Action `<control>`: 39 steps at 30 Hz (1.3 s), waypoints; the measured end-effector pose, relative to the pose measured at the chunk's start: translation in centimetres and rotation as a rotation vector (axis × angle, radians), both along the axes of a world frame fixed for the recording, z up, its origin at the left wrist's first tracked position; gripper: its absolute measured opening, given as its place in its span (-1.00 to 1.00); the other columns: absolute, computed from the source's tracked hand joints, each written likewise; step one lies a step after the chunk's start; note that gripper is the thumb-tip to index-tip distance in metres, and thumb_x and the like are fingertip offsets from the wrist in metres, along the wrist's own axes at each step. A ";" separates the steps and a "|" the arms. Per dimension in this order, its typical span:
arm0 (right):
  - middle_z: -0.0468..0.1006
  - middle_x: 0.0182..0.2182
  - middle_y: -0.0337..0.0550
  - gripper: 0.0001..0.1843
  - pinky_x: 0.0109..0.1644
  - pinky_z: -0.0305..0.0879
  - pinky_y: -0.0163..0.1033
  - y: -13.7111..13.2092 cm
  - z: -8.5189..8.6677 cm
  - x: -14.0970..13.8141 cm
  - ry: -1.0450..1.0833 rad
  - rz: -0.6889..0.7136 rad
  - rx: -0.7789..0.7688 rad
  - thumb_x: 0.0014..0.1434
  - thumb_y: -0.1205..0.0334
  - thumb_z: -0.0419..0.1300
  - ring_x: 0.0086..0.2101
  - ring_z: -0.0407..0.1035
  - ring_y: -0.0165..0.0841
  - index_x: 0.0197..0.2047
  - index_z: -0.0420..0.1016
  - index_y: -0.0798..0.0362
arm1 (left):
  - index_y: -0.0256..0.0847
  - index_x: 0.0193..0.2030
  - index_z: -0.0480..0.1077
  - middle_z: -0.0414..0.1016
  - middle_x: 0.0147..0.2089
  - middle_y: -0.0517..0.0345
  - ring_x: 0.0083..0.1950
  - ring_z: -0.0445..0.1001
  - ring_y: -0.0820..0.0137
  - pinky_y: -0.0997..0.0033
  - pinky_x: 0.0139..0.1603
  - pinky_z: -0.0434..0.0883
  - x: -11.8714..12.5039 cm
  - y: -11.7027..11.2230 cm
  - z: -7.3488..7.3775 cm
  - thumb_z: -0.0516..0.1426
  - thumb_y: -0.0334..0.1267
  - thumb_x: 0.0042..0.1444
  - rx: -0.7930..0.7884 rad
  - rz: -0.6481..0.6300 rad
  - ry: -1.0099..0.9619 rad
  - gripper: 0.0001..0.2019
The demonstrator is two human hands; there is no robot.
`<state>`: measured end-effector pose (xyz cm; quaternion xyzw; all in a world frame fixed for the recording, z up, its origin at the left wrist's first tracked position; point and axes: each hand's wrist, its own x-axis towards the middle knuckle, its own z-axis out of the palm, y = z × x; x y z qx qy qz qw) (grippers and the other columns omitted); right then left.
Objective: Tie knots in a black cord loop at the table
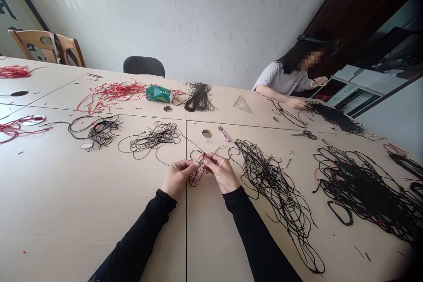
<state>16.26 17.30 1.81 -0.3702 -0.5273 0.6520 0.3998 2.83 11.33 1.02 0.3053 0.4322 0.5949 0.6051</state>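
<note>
My left hand (178, 176) and my right hand (220, 171) meet over the beige table (82, 211), both in black sleeves. The fingertips of both pinch a thin black cord (199, 161) that loops above and hangs below them. A large tangle of black cords (276, 185) lies just right of my right hand. A smaller black bundle (153, 138) lies beyond my left hand.
Pink thread snips (224, 133) lie past my hands near a round table hole (206, 133). Red cords (114, 91), a green packet (159, 93), scissors (306, 134) and more black piles (366, 189) are spread about. Another person (287, 80) works cords at the far right.
</note>
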 end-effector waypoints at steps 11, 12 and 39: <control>0.48 -0.43 -0.16 -0.63 -0.40 0.20 -0.34 -0.2 0.3 -0.1 -0.007 -0.030 -0.049 -0.09 0.03 0.38 -0.45 0.25 -0.45 -0.29 0.59 0.14 | -0.31 -0.48 0.43 0.38 -0.60 0.18 -0.62 0.33 0.50 0.48 -0.57 0.30 0.0 -0.1 0.1 0.31 -0.10 -0.08 0.002 0.018 -0.028 -0.71; 0.49 -0.42 -0.15 -0.63 -0.40 0.19 -0.34 -0.2 0.3 -0.1 -0.016 -0.027 -0.038 -0.09 0.03 0.37 -0.45 0.25 -0.45 -0.28 0.58 0.14 | -0.31 -0.48 0.43 0.39 -0.60 0.18 -0.62 0.34 0.50 0.48 -0.57 0.30 0.0 -0.1 0.1 0.32 -0.10 -0.09 0.002 0.021 -0.031 -0.71; 0.49 -0.42 -0.18 -0.63 -0.35 0.22 -0.32 -0.3 0.3 0.2 -0.133 0.146 0.006 -0.05 0.03 0.36 -0.43 0.29 -0.45 -0.28 0.52 0.15 | -0.29 -0.45 0.43 0.36 -0.52 0.25 -0.52 0.39 0.50 0.47 -0.49 0.46 -0.1 0.3 -0.3 0.36 -0.10 -0.19 0.006 0.353 -0.133 -0.68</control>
